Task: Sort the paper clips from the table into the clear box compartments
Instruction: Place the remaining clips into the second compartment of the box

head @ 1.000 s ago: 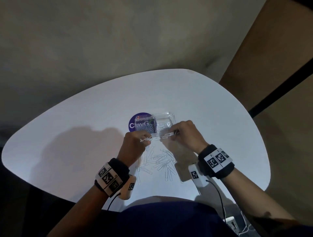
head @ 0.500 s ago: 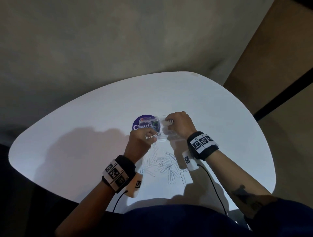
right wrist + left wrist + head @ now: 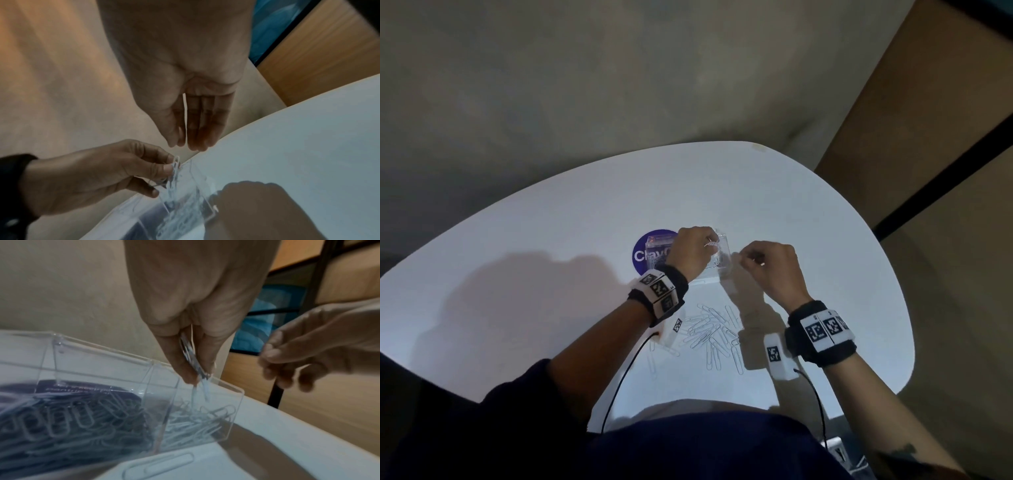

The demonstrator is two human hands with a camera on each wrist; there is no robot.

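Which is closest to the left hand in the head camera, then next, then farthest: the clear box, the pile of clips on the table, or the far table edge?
1. clear box, under the left hand.
2. pile of clips, nearer the body.
3. far table edge, beyond the box.

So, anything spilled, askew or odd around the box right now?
Nothing stands out. The clear box sits flat on the table; the left hand pinches clips over its end compartment, and the loose clips are just the unsorted pile.
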